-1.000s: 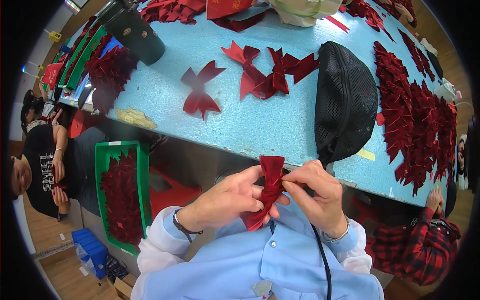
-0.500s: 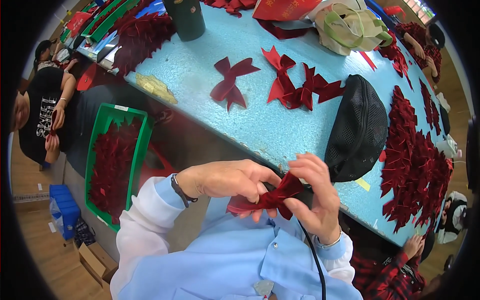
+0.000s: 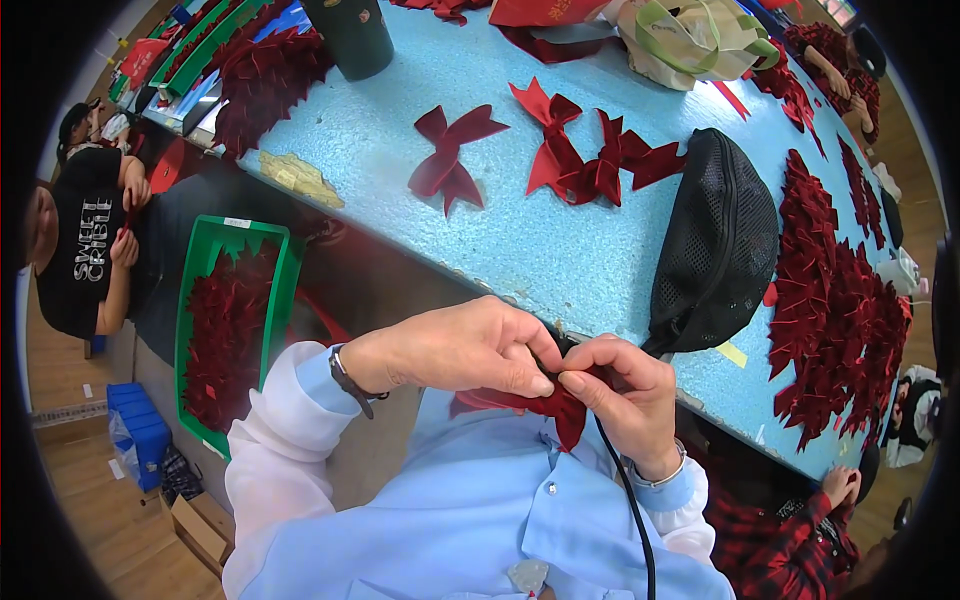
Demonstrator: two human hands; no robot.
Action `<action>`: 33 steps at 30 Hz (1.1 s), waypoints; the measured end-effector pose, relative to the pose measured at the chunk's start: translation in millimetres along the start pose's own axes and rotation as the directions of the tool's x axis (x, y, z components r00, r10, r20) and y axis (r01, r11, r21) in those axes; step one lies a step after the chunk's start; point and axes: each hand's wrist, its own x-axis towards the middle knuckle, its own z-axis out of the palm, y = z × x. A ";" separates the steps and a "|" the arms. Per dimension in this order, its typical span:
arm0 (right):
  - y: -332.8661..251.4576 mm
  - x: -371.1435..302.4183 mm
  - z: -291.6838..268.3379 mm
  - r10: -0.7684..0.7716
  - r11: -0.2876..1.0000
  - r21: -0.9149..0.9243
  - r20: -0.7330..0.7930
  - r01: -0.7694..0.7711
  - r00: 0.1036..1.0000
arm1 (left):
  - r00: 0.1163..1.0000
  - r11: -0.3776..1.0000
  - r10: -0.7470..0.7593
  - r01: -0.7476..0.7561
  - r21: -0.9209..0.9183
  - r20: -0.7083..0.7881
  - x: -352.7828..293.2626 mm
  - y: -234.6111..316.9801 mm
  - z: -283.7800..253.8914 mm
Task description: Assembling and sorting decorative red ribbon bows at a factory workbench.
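Note:
Close to the table's near edge, both my hands are closed on one dark red velvet bow (image 3: pixel 567 418). My left hand (image 3: pixel 470 350) lies over its left and upper part, thumb against its middle. My right hand (image 3: pixel 632 400) pinches its right side, thumb and forefinger close to the left thumb. Much of the bow is covered by my fingers; a loop and tail show below them. On the blue table (image 3: pixel 430 255) beyond lie a single red bow (image 3: pixel 452 157) and, to its right, several more touching bows (image 3: pixel 590 165).
A black mesh pouch (image 3: pixel 715 245) lies right of my hands. Heaped bows (image 3: pixel 835 300) cover the table's right side. At left stands a green crate (image 3: pixel 285 300) of red bows. A dark green cup (image 3: pixel 350 40) and cloth bag (image 3: pixel 685 45) stand farther back. Co-workers (image 3: pixel 95 240) sit around.
My right hand has drawn in from spread fingers to a pinch beside my left thumb. My left hand has shifted over the bow, hiding more of it. The view has moved slightly.

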 end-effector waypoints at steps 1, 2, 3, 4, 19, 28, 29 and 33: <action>0.5 0.9 -0.7 -0.028 0.999 -0.015 -0.007 0.028 1.000 | 0.999 0.999 0.031 -0.031 0.028 0.012 3.1 -2.1 -1.6; 1.3 1.5 -1.6 -0.057 0.998 -0.031 -0.013 0.056 0.998 | 1.000 0.999 0.028 -0.028 0.027 0.014 5.3 -3.7 -2.7; 2.6 1.9 -2.6 -0.054 0.998 -0.029 -0.016 0.054 0.998 | 0.998 0.999 0.054 -0.054 0.003 0.009 6.6 -5.6 -3.6; 4.4 2.2 -3.4 -0.061 0.998 -0.019 -0.026 0.061 0.998 | 0.997 0.997 0.080 -0.080 -0.022 0.004 7.5 -7.2 -4.1; 5.9 2.0 -16.7 -0.013 1.000 -0.007 0.002 0.013 1.000 | 0.998 0.999 0.047 -0.047 -0.020 -0.035 6.2 13.6 4.2; -8.6 -2.9 -26.2 -0.055 0.945 0.291 -0.305 0.148 0.951 | 0.967 0.958 0.142 -0.188 -0.217 -0.212 -0.2 26.4 23.2; -10.1 -4.1 -25.7 0.000 0.935 0.341 -0.279 0.099 0.960 | 0.960 0.945 0.166 -0.221 -0.243 -0.228 0.8 26.5 26.9; -24.8 -7.4 -27.4 0.109 0.929 0.367 -0.168 -0.041 0.980 | 0.952 0.943 0.240 -0.275 -0.186 -0.187 10.9 22.8 41.0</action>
